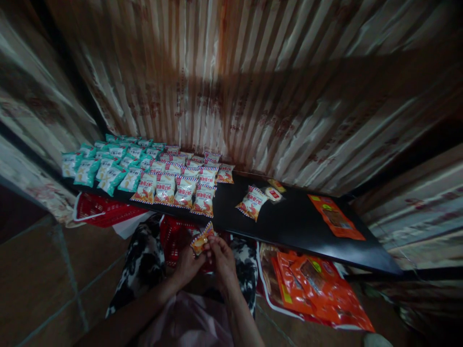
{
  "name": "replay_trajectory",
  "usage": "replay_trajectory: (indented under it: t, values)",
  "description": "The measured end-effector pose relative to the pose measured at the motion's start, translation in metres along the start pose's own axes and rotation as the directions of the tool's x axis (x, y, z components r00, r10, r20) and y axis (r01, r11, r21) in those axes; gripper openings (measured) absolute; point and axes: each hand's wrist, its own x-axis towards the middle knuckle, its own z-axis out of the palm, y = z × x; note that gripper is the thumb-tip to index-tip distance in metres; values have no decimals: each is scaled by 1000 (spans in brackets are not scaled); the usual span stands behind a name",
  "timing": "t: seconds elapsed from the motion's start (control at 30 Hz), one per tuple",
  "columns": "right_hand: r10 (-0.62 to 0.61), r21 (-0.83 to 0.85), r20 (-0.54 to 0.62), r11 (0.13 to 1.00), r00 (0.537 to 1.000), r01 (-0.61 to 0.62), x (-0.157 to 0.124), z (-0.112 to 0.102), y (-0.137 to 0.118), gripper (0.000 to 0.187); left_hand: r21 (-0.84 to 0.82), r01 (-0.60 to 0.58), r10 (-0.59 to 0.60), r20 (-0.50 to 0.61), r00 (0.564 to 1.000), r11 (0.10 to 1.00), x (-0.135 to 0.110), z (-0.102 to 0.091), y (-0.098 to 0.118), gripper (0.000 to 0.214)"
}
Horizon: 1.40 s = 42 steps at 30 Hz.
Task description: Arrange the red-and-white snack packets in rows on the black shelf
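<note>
Between my two hands, in front of the shelf edge, is a small orange-and-white snack bag [202, 239]. My left hand [191, 262] is closed around its lower left side. The fingers of my right hand [220, 250] pinch its right edge. Just beyond, on the black shelf [231, 212], rows of similar orange-and-white snack bags [185, 191] stand close together. To their left are several rows of teal snack bags [112, 177]. Farther right, one orange-and-white bag [252, 202] lies apart, beside a small round white-and-red packet [273, 194].
An orange flat pouch [336, 218] lies on the shelf's right part. Below it, a basket [264, 284] holds several orange pouches [318, 284]. Red baskets sit under the shelf at left [90, 208] and between my knees [168, 236]. A corrugated wall [202, 82] rises behind.
</note>
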Motion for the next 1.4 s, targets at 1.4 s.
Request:
replay_trajectory:
  t: [1.4]
  values:
    - [-7, -30, -50, 1000, 999, 5, 21, -42, 16, 48, -548, 283, -219, 180, 959, 787, 25, -3, 22, 56]
